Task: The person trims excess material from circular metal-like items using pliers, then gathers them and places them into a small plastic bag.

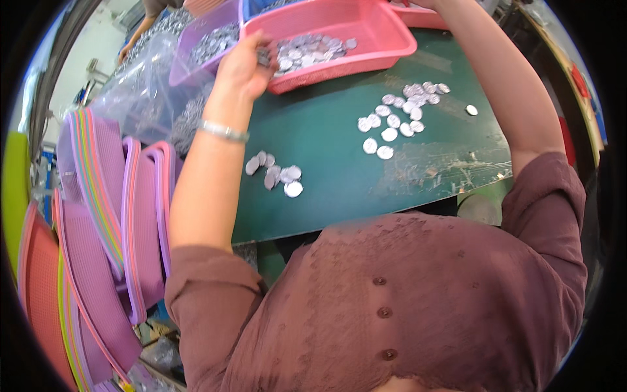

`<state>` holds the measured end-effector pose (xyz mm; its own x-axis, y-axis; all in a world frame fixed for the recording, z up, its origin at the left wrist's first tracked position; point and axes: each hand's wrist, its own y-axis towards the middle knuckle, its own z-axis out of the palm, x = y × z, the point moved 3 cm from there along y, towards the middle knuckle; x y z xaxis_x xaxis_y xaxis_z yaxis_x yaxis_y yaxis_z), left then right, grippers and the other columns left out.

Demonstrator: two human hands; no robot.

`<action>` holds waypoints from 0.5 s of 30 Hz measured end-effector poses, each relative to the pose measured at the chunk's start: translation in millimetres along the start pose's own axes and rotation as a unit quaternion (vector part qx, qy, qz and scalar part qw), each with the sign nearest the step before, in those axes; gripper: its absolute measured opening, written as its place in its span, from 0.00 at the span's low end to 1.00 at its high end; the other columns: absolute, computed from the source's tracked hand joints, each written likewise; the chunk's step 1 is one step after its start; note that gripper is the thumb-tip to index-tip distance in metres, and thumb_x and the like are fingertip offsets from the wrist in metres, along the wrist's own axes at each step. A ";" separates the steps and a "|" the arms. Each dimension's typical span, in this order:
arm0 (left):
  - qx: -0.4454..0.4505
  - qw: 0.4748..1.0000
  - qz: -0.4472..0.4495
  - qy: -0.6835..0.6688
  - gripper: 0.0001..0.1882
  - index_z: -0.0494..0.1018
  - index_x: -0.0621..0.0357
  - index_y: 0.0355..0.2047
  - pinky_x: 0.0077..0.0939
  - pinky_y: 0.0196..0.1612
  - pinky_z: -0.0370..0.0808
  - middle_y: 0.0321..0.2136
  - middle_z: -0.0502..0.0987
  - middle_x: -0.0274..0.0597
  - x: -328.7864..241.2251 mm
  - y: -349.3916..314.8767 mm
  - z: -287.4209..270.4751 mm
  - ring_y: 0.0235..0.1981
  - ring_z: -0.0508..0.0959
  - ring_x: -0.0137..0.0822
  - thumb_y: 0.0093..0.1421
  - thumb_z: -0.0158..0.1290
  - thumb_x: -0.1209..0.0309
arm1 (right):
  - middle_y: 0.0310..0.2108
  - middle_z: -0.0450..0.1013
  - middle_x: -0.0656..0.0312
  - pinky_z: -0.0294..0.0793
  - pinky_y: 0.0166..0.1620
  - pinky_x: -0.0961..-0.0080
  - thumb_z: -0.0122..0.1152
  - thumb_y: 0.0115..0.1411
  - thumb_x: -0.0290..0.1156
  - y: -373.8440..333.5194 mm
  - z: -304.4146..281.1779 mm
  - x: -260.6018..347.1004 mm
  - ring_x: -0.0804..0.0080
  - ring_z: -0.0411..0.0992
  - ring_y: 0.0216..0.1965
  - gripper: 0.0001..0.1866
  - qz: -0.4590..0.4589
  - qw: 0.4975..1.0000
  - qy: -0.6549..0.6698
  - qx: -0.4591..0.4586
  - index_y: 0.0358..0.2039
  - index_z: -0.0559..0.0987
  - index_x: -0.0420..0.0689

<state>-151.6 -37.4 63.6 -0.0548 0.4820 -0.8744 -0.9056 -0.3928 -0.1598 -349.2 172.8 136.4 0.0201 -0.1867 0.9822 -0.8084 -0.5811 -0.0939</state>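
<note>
My left hand (247,65) is at the near left corner of a pink plastic basket (339,77), its fingers curled round several small grey metal discs (263,56). More silvery discs (310,52) lie heaped in the left part of that basket. At the top edge, my right hand (423,3) is mostly cut off, beside the basket's far right rim and a second pink container (426,19); its fingers cannot be made out. On the green table, a small cluster of discs (287,175) lies near my left forearm, and a looser group (393,121) spreads to the right.
A lone disc (471,110) sits by my right forearm. Left of the basket stand a purple basket (208,44) of discs and a clear plastic bag (140,91) with grey parts. Stacked purple and coral baskets (98,261) fill the left side. Another person's arm (137,36) reaches in at upper left.
</note>
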 end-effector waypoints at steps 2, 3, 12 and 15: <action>0.027 0.993 0.007 0.117 0.13 0.69 0.64 0.34 0.26 0.33 0.70 0.33 0.72 0.44 1.0 22.5 -11.9 0.32 0.72 0.34 0.61 0.44 0.64 | 0.13 0.65 0.68 0.59 0.16 0.79 0.55 0.55 0.37 -13.8 16.8 -25.7 0.78 0.62 0.14 0.10 0.006 0.999 -0.026 0.040 0.20 0.73 0.49; 0.025 0.990 -0.005 0.137 0.13 0.69 0.63 0.36 0.26 0.35 0.69 0.32 0.73 0.42 4.5 19.3 -7.5 0.32 0.72 0.34 0.61 0.45 0.65 | 0.14 0.66 0.68 0.59 0.16 0.79 0.55 0.55 0.37 -26.1 19.8 -35.5 0.78 0.62 0.14 0.09 -0.002 0.997 -0.049 0.053 0.21 0.73 0.49; 0.026 0.873 0.085 0.480 0.13 0.72 0.66 0.40 0.15 0.31 0.68 0.29 0.74 0.33 -5.1 -83.7 -17.0 0.27 0.70 0.22 0.55 0.51 0.72 | 0.16 0.61 0.73 0.54 0.22 0.87 0.57 0.52 0.36 -150.7 52.6 -71.0 0.88 0.57 0.18 0.14 -0.088 0.981 -0.095 0.146 0.35 0.76 0.40; -0.010 0.800 0.073 0.596 0.14 0.72 0.65 0.39 0.15 0.27 0.67 0.25 0.72 0.31 15.8 -115.5 -71.9 0.23 0.68 0.21 0.51 0.55 0.73 | 0.20 0.66 0.71 0.60 0.26 0.85 0.60 0.51 0.38 -166.7 60.2 -85.5 0.85 0.61 0.23 0.15 -0.075 0.973 -0.131 0.173 0.32 0.77 0.38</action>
<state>-17.7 -40.7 35.3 0.2917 -0.6542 -0.6978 -0.9184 -0.3954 -0.0133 -180.7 238.0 58.3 0.3076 -0.2485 0.9185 -0.5400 -0.8404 -0.0465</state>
